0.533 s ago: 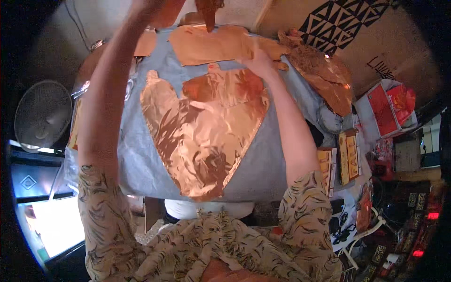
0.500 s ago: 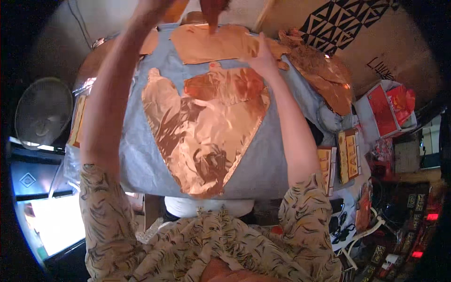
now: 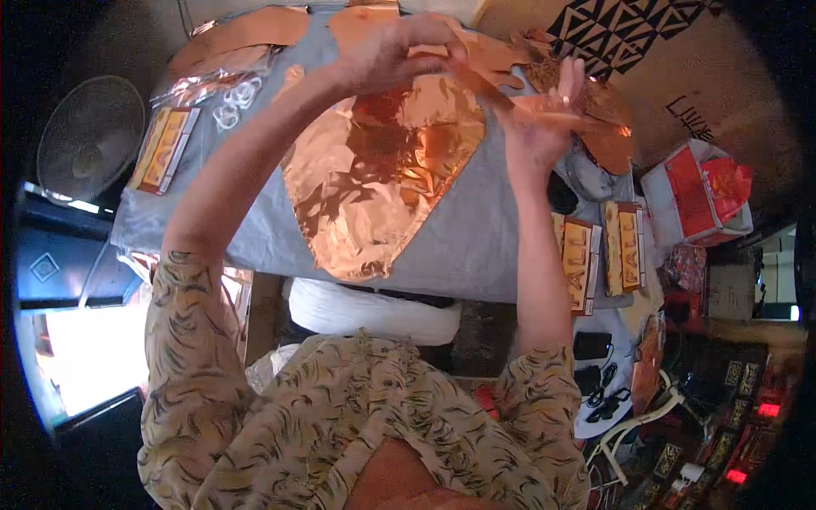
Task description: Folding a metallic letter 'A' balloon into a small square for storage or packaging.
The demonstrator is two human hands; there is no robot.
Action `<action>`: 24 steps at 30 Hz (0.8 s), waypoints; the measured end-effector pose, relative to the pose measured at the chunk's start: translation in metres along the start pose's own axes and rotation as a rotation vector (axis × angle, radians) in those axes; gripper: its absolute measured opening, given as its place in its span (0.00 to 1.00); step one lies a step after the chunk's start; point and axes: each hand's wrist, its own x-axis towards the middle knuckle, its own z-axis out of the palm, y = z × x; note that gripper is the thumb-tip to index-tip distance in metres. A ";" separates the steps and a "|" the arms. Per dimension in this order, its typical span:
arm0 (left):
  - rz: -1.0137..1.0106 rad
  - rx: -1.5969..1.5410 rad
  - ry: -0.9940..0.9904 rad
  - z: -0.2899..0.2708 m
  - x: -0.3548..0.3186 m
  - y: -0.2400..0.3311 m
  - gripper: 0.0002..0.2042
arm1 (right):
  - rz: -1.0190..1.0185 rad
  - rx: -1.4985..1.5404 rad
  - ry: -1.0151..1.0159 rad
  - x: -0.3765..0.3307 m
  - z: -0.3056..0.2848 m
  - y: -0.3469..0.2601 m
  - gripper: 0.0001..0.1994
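Observation:
My left hand (image 3: 399, 55) is raised over the far part of the table, its fingers closed on the edge of a flat, copper-coloured foil piece (image 3: 476, 85). That piece stretches toward my right hand (image 3: 540, 136), where it appears gripped by the thumb; some fingers there point up. Exactly how the right fingers hold it is hard to see. Beneath both hands lies a larger shiny copper foil shape (image 3: 374, 187), wide at the far side and narrowing to a rounded near end. It looks like an uninflated foil balloon.
A grey-blue cover (image 3: 459, 229) lies over the table. More copper foil pieces (image 3: 246, 38) rest along its far side. White rings (image 3: 238, 100) and an orange-brown packet (image 3: 166, 151) are at left; similar packets (image 3: 625, 246) lie at right. A red and white box (image 3: 693, 191) stands beyond the right edge.
My left hand has come down and right from the far edge. My right hand has moved right and nearer, and a foil piece now spans the two hands above the large shape.

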 end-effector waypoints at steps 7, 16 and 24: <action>-0.028 0.348 -0.265 0.010 -0.038 0.011 0.13 | 0.098 -0.055 -0.468 -0.029 -0.066 -0.038 0.13; -0.365 0.501 -0.032 0.007 -0.139 0.023 0.20 | 0.055 0.117 -0.713 -0.141 -0.047 -0.076 0.14; -0.548 0.392 -0.009 0.009 -0.231 0.029 0.12 | 0.133 -0.023 -0.844 -0.167 -0.032 -0.076 0.19</action>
